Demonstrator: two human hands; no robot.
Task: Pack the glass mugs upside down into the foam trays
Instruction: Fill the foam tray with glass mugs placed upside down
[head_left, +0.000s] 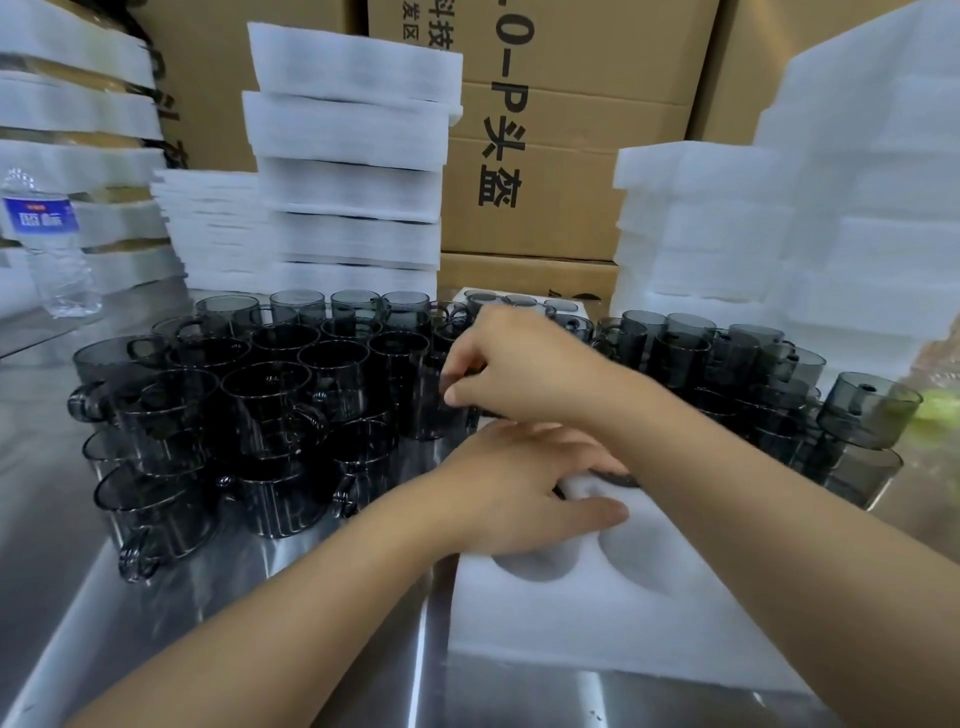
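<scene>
Right hand (524, 364) pinches upright mug (423, 410), mouth up

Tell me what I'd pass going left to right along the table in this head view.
Water bottle → left mugs → foam tray → right mugs → right foam stack.

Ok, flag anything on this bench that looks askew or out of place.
The mug at the far right edge sits tilted atop the stacked mugs, leaning outward, though the wide lens may exaggerate it. Nothing looks spilled or broken.
</scene>
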